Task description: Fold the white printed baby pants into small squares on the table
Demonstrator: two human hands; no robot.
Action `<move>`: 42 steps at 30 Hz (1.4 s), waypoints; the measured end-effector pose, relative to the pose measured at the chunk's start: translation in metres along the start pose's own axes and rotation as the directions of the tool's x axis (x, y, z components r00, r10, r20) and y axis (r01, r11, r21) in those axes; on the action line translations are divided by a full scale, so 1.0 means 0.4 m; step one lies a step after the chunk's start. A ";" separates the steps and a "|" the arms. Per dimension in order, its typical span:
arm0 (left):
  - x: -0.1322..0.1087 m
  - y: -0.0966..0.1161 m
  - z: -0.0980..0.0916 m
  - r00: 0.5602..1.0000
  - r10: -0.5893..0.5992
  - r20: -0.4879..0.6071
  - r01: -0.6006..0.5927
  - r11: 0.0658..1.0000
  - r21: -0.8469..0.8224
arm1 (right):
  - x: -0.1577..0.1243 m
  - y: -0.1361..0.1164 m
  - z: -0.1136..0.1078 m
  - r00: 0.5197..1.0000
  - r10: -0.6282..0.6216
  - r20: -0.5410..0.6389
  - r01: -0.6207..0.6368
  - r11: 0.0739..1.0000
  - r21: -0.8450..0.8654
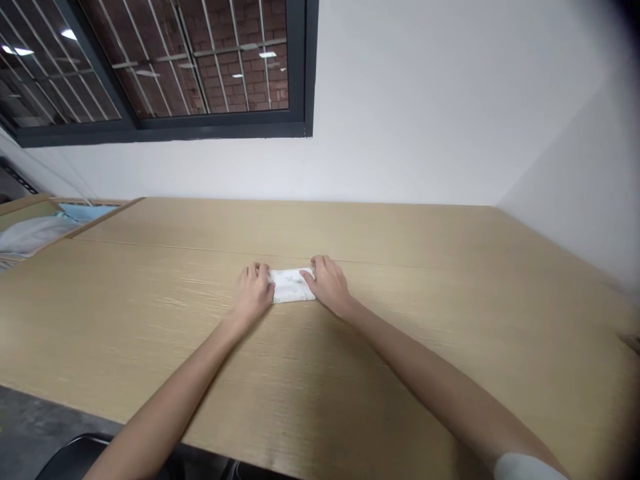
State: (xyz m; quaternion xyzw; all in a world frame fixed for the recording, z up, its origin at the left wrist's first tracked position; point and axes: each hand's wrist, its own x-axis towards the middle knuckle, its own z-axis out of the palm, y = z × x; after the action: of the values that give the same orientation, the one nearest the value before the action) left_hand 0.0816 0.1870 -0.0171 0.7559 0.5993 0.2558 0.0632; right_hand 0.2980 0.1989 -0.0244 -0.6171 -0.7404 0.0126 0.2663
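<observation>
A small white rectangular cloth [290,287] with a faint printed pattern lies flat on the wooden table [400,373]. My left hand [255,291] grips its left edge with fingers curled and the thumb at the side. At the opposite end, my right hand [329,285] holds the right edge, its thumb on top of the cloth and its fingers bent round the far corner. Both ends of the cloth are partly hidden by my hands.
An open wooden compartment [75,230] at the far left holds white and light blue fabric [37,233]. A white wall [400,100] with a dark-framed barred window [210,127] stands behind the table. Black chairs [75,457] are below the near edge.
</observation>
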 end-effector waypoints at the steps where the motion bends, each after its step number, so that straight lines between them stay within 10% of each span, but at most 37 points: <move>1: -0.010 0.009 0.006 0.998 0.045 -0.045 -0.044 0.999 0.026 | -0.009 -0.004 0.001 0.992 -0.094 -0.087 0.093 0.996 -0.017; 8: -0.062 0.031 0.098 0.911 0.404 0.081 -0.408 0.912 0.043 | -0.072 -0.068 0.013 0.843 -0.535 -0.047 0.537 0.841 0.062; 18: -0.069 0.029 0.139 0.959 0.224 0.172 -0.250 0.957 0.147 | -0.091 -0.067 0.043 0.885 -0.435 0.169 0.426 0.901 0.086; 34: -0.057 -0.072 0.031 0.977 0.109 0.183 -0.118 0.992 0.044 | -0.042 -0.004 -0.038 0.914 -0.331 0.236 0.327 0.943 0.056; 42: -0.048 -0.042 -0.018 0.948 0.275 0.162 -0.276 0.961 -0.019 | -0.017 -0.016 -0.080 0.817 -0.439 0.374 0.411 0.898 0.158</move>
State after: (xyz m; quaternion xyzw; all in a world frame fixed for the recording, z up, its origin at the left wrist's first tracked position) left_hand 0.0608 0.1723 -0.0236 0.8507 0.4811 0.1981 0.0743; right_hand 0.3059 0.1811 0.0026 -0.4107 -0.8969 0.1046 0.1265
